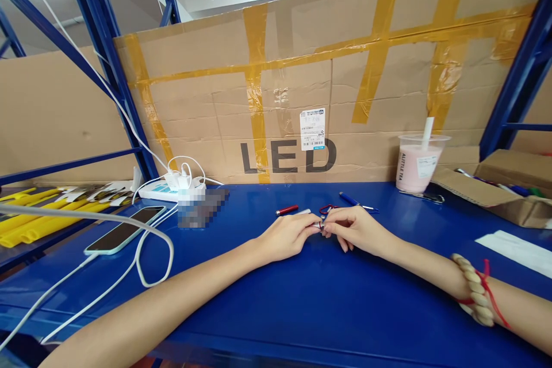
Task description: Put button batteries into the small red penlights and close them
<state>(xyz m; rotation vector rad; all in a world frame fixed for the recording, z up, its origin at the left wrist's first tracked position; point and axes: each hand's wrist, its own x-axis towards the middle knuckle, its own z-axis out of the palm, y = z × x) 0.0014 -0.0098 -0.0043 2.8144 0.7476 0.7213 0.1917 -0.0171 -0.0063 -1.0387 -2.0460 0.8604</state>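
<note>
Above the blue tabletop, my left hand (290, 237) and my right hand (356, 229) meet fingertip to fingertip. Between them is a small silvery piece (318, 225) with a dark red bit beside it; its kind is too small to tell. My left fingers pinch one end, and my right thumb and forefinger close on the other end. Just behind my left hand lie a red pen-like tube (287, 210) and a whitish piece (304, 211). Beyond my right fingers sit a red loop (326, 208) and a blue pen (348, 199), its far part partly covered by my hand.
A pink drink cup (414, 169) with a straw stands at the back right, near an open cardboard box (513, 184) and white paper (517, 250). Leftward are a phone (127, 230), a power strip (150, 190) and loose white cables (142, 253). Cardboard (207, 126) walls the back.
</note>
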